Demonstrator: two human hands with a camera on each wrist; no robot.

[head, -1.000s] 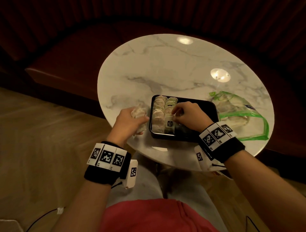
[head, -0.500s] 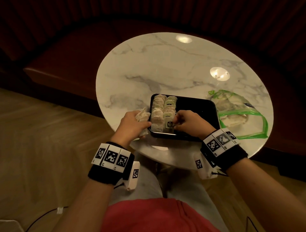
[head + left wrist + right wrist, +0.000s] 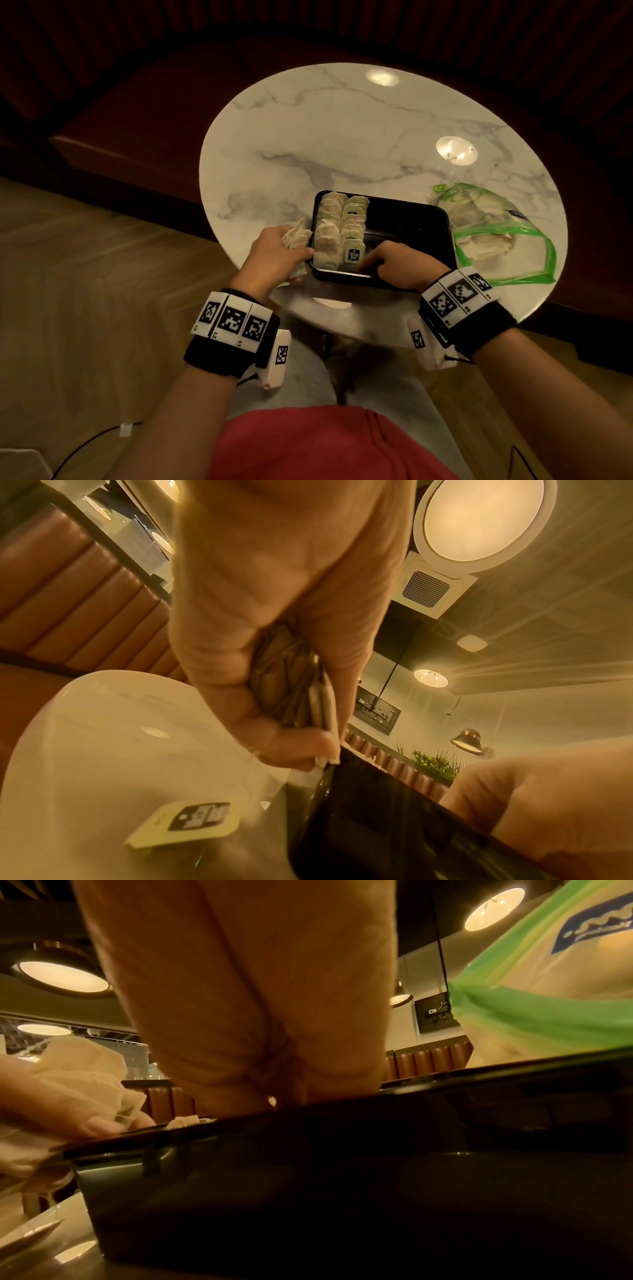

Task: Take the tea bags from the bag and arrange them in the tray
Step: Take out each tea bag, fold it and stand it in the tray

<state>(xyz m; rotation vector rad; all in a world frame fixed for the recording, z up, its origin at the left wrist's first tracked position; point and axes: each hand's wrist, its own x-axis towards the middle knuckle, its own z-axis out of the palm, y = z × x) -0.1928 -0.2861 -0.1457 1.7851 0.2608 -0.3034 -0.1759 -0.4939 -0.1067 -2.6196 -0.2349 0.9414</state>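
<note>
We note the left hand (image 3: 274, 253) curled, grip closed around a bunch; the right hand (image 3: 400, 267) lies knuckles up, fingers (image 3: 371, 262) bent downward, grip state unclear.

- Round marble tabletop (image 3: 342, 137).
- Black tray (image 3: 411, 219) sits near its front edge.
- Green-trimmed plastic bag (image 3: 496, 236) lies just beside the tray, near the right edge.

Head cam: steep down onto counter (image 3: 342, 144). Wrist cams: counter-level, tilted up; all share tray (image 3: 407, 219), close.
</note>
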